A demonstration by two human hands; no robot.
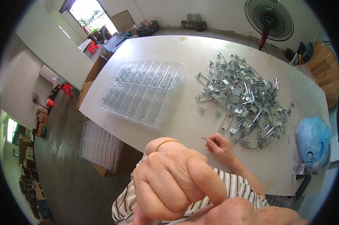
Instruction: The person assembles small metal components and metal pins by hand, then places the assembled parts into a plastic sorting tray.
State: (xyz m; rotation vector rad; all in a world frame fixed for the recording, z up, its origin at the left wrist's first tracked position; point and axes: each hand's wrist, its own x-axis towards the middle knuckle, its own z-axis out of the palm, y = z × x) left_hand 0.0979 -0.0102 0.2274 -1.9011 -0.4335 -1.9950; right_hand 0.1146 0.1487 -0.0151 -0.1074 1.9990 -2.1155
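Note:
Very close and large in the foreground, my left hand (173, 180) is raised with its fingers curled into a closed shape. Whatever may be inside those fingers is hidden, and a thin gold band (166, 143) crosses the hand's upper edge. My right hand (220, 147) rests at the near side of the table, thumb and fingers pinched on a thin dark metal pin (204, 138) that sticks out to the left. Just beyond it lies a big loose heap of shiny metal brackets (248, 101). Left of the heap, clear plastic trays (143, 93) are stacked, with rows of metal parts showing through.
The white table (192, 120) carries a blue plastic bag (313, 140) at the right, beside a tape dispenser (304, 170). A box with another clear tray (100, 146) stands by the table's left edge. Behind the table is a black fan (269, 20).

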